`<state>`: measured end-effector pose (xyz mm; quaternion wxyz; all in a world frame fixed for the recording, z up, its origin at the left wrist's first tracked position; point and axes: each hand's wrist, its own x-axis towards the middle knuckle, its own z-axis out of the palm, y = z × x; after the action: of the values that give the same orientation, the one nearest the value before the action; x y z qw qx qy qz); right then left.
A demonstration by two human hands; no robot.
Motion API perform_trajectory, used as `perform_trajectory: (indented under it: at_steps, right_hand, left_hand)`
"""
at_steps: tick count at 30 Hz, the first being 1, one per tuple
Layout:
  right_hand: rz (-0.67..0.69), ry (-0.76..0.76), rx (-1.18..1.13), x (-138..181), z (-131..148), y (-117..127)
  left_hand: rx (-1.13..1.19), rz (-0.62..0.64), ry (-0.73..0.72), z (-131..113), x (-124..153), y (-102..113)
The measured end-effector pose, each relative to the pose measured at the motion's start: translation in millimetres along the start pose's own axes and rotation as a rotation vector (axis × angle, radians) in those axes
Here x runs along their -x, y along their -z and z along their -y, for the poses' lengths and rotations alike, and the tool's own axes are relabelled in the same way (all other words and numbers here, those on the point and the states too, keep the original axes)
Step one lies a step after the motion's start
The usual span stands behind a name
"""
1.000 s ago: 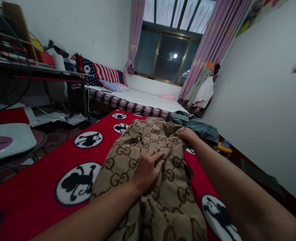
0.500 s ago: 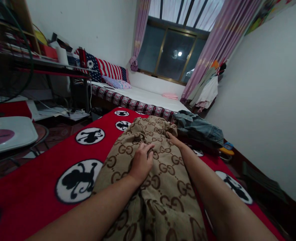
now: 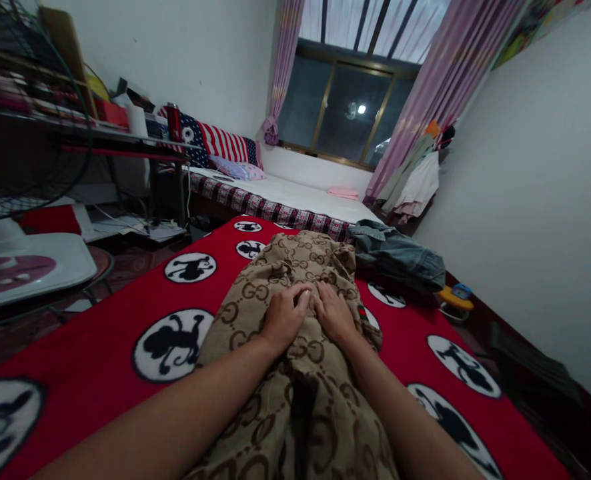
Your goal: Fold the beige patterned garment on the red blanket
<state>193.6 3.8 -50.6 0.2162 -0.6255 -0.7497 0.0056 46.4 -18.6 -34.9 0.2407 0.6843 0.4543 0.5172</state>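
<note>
We are pressing our left hand (image 3: 284, 315) and right hand (image 3: 334, 315) side by side, fingers flat and gripping nothing, on the tan monogram-patterned cloth (image 3: 295, 373) covering the red monkey-print blanket (image 3: 100, 340); beyond our fingertips crumpled blue denim (image 3: 398, 252) is lying.

Room is reading dim, flat indoor light from overhead. Small round ceiling lamp is reflecting as a glare spot (image 3: 361, 109) in the dark gold-framed window pane (image 3: 343, 117). Wide-angle lens is bending walls and curtains at the edges. Foreground forearms are looking soft and shadowed.
</note>
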Motion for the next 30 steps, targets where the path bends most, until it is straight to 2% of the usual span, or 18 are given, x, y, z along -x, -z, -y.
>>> perform_trajectory:
  at_steps: [2, 4, 6, 8, 11, 14, 19, 24, 27, 30]
  right_hand:
    - [-0.013, 0.003, -0.001, 3, -5, -9]
    - [-0.041, 0.015, -0.029, 2, -9, -9]
    - [-0.063, 0.033, -0.075, 0, -11, -6]
    - [-0.093, 0.051, -0.12, 1, -12, -3]
    - [-0.14, 0.065, -0.168, 2, -12, -3]
    - [-0.167, 0.078, -0.202, 3, -14, -4]
    - [-0.23, 0.131, -0.275, 3, -14, -3]
    - [-0.215, 0.265, -0.302, 6, -7, 1]
    - [-0.182, 0.277, -0.284, 7, -4, 3]
    - [-0.171, 0.241, -0.26, 7, -3, 3]
  left_hand:
    - [-0.104, -0.025, -0.081, -3, -5, 11]
    - [-0.266, -0.092, -0.184, -3, -16, 27]
    - [-0.447, -0.164, -0.227, 1, -28, 45]
    - [-0.588, -0.186, -0.198, 8, -39, 61]
    - [-0.673, -0.12, -0.115, 18, -46, 72]
    - [-0.69, 0.0, -0.102, 21, -43, 69]
    - [-0.778, 0.186, -0.195, 14, -34, 54]
    - [-0.796, 0.318, -0.119, 16, -31, 42]
    - [-0.754, 0.336, -0.095, 20, -31, 37]
    - [-0.61, 0.292, -0.142, 23, -30, 35]
